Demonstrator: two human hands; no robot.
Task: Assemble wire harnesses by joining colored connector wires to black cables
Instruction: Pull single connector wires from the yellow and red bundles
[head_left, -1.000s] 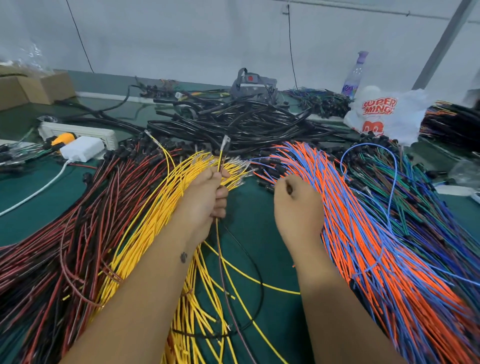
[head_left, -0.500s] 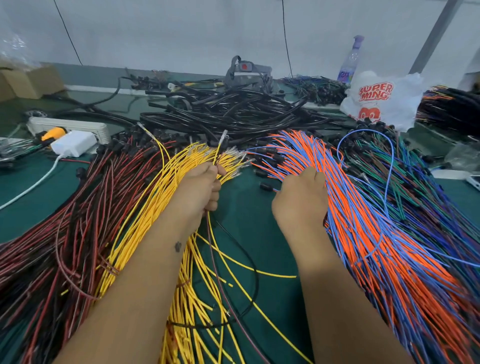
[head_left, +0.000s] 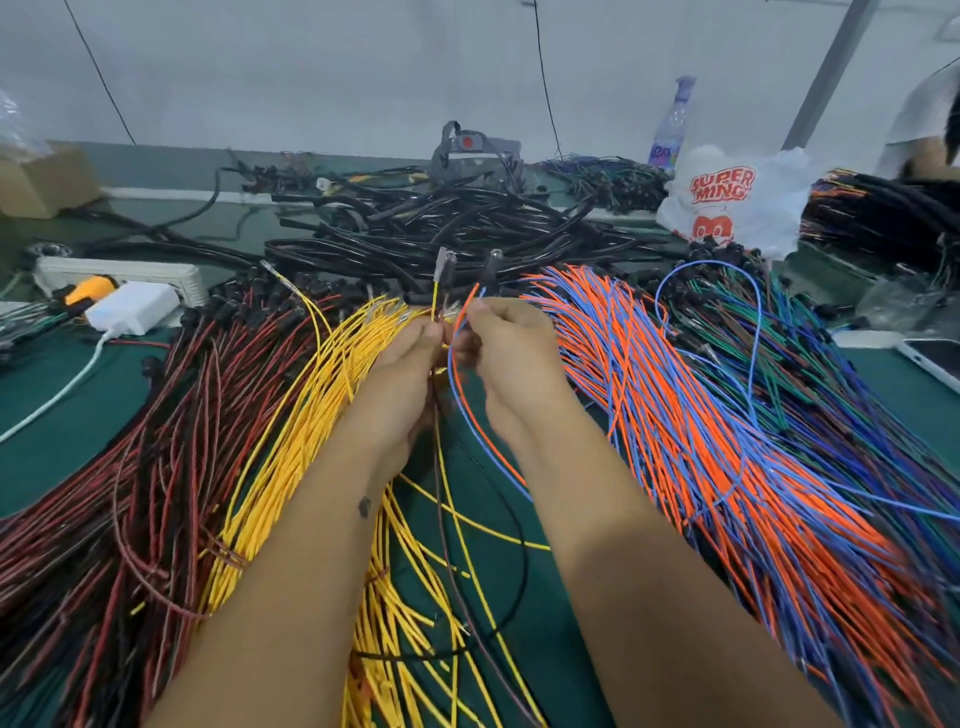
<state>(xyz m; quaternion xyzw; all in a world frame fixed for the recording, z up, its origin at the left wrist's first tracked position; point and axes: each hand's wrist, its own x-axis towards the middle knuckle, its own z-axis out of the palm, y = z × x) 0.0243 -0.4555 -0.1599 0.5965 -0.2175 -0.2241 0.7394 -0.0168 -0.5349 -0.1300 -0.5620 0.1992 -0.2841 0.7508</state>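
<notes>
My left hand (head_left: 402, 364) grips a yellow wire (head_left: 435, 293) upright, together with a dark wire that trails down toward me; a metal terminal tips the yellow one. My right hand (head_left: 511, 345) pinches an orange and blue wire pair (head_left: 460, 374), lifted from the orange-and-blue bundle (head_left: 701, 415) on the right. The two hands are close together above the green table (head_left: 67, 415). A yellow wire bundle (head_left: 306, 415) lies under my left forearm. The pile of black cables (head_left: 441, 228) sits behind the hands.
A red-and-black wire bundle (head_left: 130, 441) fans out at left, green and blue wires (head_left: 831, 364) at far right. A power strip with a white charger (head_left: 132, 306), a cardboard box (head_left: 44, 179), a white plastic bag (head_left: 727, 200), a spray bottle (head_left: 670, 130) and a person's sleeve (head_left: 924, 114) line the back.
My right hand has left the orange-and-blue bundle with a wire pair and moved left to meet my left hand. The left hand still holds the yellow wire upright.
</notes>
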